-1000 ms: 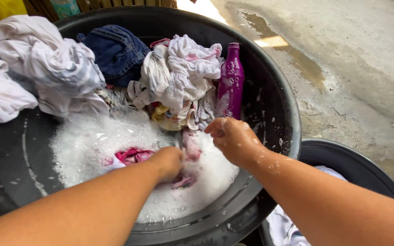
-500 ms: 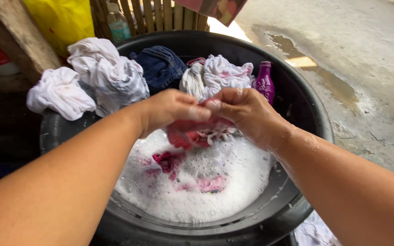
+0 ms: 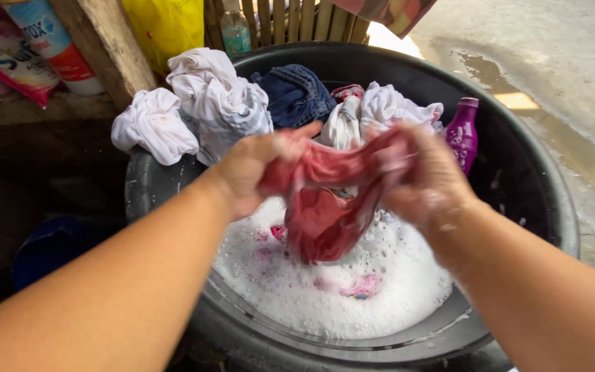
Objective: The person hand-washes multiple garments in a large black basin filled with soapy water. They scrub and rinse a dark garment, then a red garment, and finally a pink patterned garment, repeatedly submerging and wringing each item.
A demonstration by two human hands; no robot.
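Red cloth (image 3: 328, 207): wet garment held up over the suds, stretched between both hands, its lower part hanging down toward the foam.
Left hand (image 3: 256, 169): fingers closed tight on the cloth's left end, thumb up.
Right hand (image 3: 425, 176): soapy, fingers curled shut on the right end; blurred.
Change: half a second ago both hands were pressed together low over the bunched cloth; now they are apart and higher, cloth pulled taut between them.
Basin (image 3: 525, 172): large black tub, white foam (image 3: 352, 303) at the bottom with pink fabric (image 3: 363, 286) showing through.
Rim pile: wrung white garments (image 3: 194, 103), folded denim (image 3: 294, 93), more white pieces (image 3: 394, 107) at the far side.
Bottle (image 3: 461, 138): purple, upright inside the basin by the right wall.
Behind: wooden post (image 3: 105, 41), yellow bag (image 3: 166, 27), detergent packs (image 3: 15, 48), wet concrete floor (image 3: 552, 62).
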